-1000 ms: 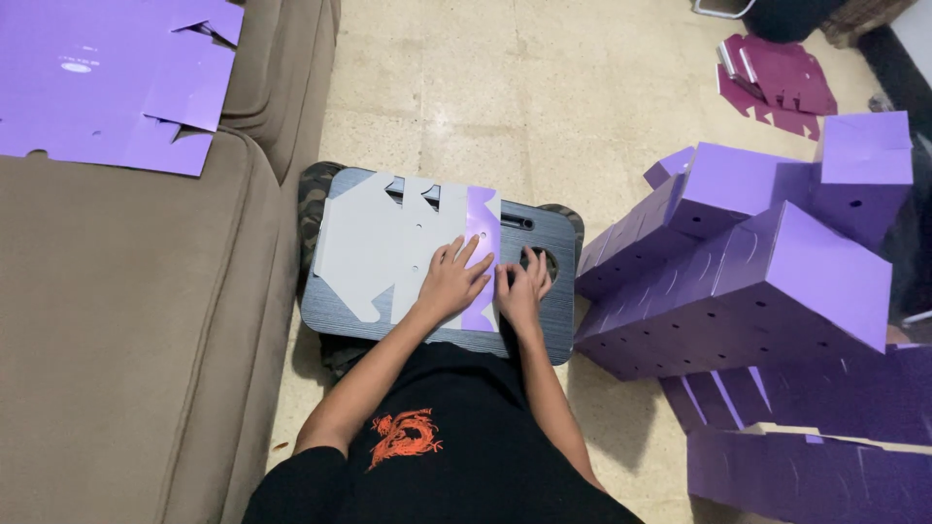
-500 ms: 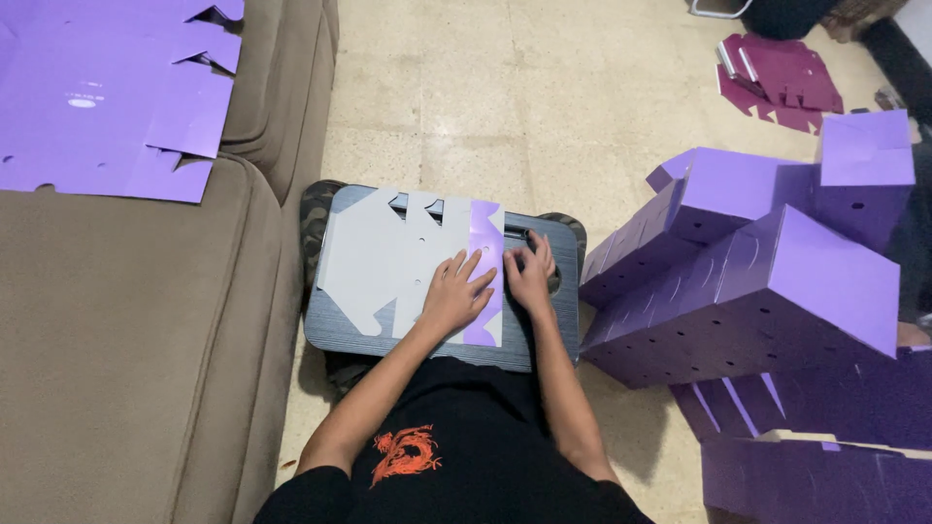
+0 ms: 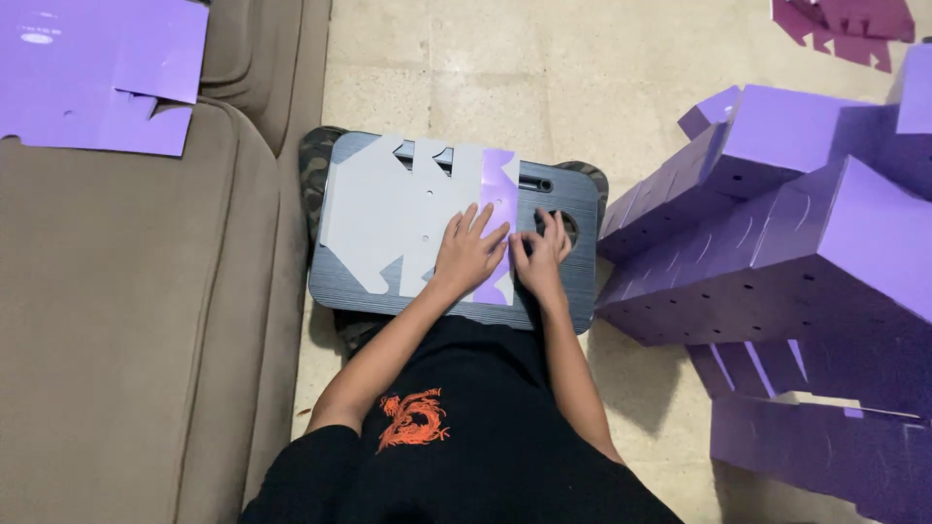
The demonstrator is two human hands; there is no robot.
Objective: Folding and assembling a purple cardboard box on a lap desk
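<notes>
Tiled floor (image 3: 544, 68), sofa (image 3: 126, 340) at 9 o'clock, and a grey lap bench (image 3: 563, 291) across the knees. On it lies a die-cut card sheet (image 3: 388, 218), grey side up, purple flap folded over. Left hand (image 3: 469, 254) presses flat, fingers spread; right hand (image 3: 540, 260) pins the flap's edge, fingers splayed. Folded purple boxes (image 3: 777, 233) pile at 3 o'clock.
</notes>
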